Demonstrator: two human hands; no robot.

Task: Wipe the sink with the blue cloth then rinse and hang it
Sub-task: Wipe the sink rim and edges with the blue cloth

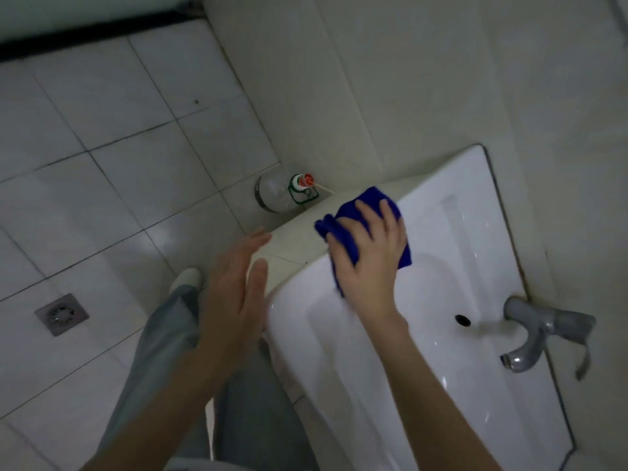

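A white ceramic sink (475, 212) is fixed to the tiled wall on the right. The blue cloth (367, 202) lies bunched on the sink's left rim. My right hand (368, 253) presses flat on the cloth, fingers spread over it. To the left of the sink, my left hand (234, 294) hovers in the air, open, fingers straight, holding nothing. A grey tap (540, 331) sticks out of the wall over the basin, near the overflow hole (463, 320). No water is seen running.
A clear plastic jug with a red cap (282, 192) stands on the floor in the corner below the sink. A floor drain (62, 314) is set in the white tiles at left. My legs in grey trousers (163, 351) stand close to the basin.
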